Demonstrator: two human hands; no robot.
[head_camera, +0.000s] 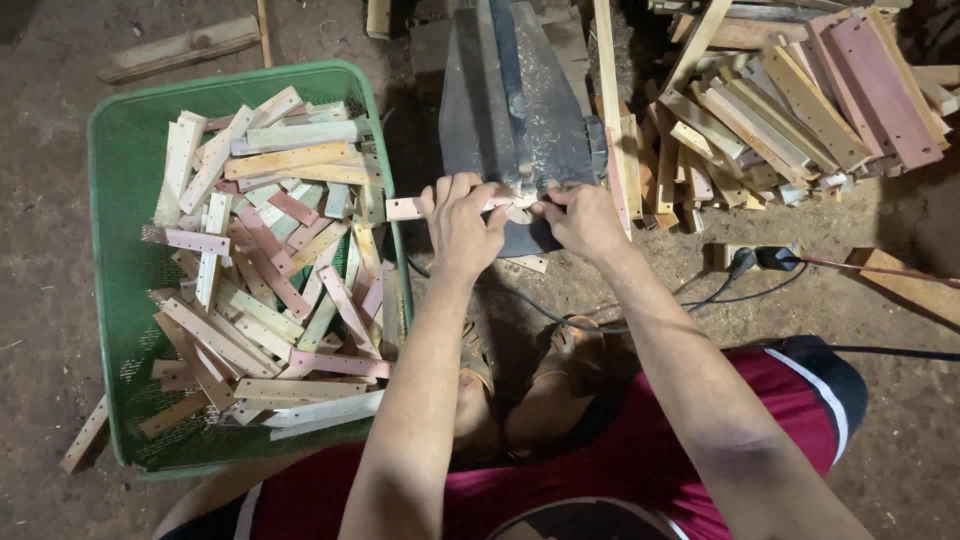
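Both hands' fingers (470, 195) hide most of the wooden strip (405, 208).

Beside the grey machine (515, 120), the left hand (460, 225) covers most of a pale wood strip (404, 208), so its length cannot be told. The machine's top runs past the upper edge. The right hand (580, 218) hides whatever its fingertips pinch.

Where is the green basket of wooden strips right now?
The green basket sits on the dirt floor at the person's left, beside the left hand.
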